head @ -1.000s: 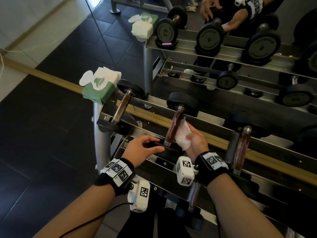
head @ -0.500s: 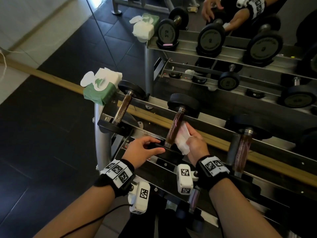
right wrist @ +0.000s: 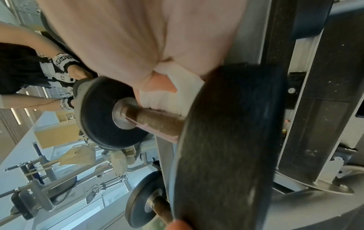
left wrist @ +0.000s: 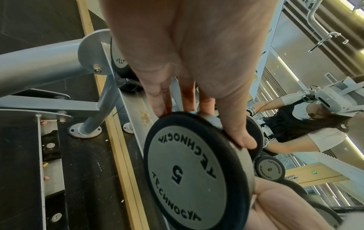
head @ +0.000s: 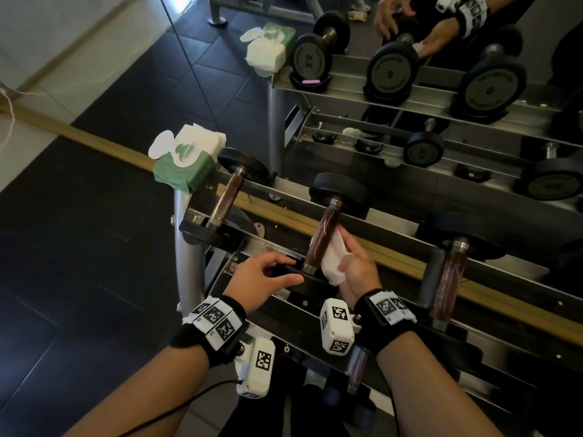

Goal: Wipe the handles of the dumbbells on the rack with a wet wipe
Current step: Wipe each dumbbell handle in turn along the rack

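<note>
The middle dumbbell lies across the top shelf of the rack (head: 284, 187), its brown knurled handle (head: 321, 238) pointing away from me. My right hand (head: 353, 263) holds a folded white wet wipe (head: 331, 260) against the handle's right side, near its front end. The right wrist view shows the wet wipe (right wrist: 167, 96) pressed between my fingers and the handle (right wrist: 155, 123). My left hand (head: 265, 272) grips the rim of the near weight plate (left wrist: 187, 171), marked 5, thumb on one side and fingers on the other.
A green pack of wet wipes (head: 186, 159) sits on the rack's left end. Two more dumbbells lie on the shelf, their handles at the left (head: 225, 200) and right (head: 448, 282). A mirror behind repeats the rack and my arms. Dark tiled floor lies to the left.
The right hand with the wipe has slid a little along the handle's right side. The left hand stays on the near plate.
</note>
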`<state>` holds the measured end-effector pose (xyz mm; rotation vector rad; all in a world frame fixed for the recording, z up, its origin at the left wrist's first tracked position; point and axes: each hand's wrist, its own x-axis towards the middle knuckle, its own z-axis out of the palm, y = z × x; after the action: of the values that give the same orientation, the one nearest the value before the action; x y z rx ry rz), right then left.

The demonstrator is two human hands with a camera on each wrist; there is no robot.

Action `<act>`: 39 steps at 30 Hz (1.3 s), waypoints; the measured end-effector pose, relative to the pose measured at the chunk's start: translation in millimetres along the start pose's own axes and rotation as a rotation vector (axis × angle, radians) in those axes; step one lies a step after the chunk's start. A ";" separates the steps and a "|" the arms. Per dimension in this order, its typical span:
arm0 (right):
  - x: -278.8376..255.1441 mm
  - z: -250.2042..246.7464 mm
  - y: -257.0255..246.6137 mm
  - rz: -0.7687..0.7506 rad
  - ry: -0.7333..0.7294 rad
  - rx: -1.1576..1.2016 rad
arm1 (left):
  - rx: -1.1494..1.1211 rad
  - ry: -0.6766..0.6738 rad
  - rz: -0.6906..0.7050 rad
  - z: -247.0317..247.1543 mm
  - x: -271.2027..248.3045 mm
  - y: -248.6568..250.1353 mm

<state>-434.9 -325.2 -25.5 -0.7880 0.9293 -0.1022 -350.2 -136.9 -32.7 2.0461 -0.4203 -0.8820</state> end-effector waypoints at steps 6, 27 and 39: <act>18.0 6.8 -18.3 0.063 -0.031 0.036 | -0.021 -0.026 -0.006 -1.6 1.8 -0.7; 17.1 14.1 -25.8 0.100 0.036 -0.017 | -0.047 0.003 0.003 1.5 1.5 2.6; -1.1 -8.2 -17.9 0.169 0.109 -0.187 | -0.045 0.005 0.009 2.9 -0.6 -0.3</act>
<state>-437.4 -342.3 -16.0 -0.8794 1.1168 0.0910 -352.8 -138.0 -33.8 2.0035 -0.4036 -0.8735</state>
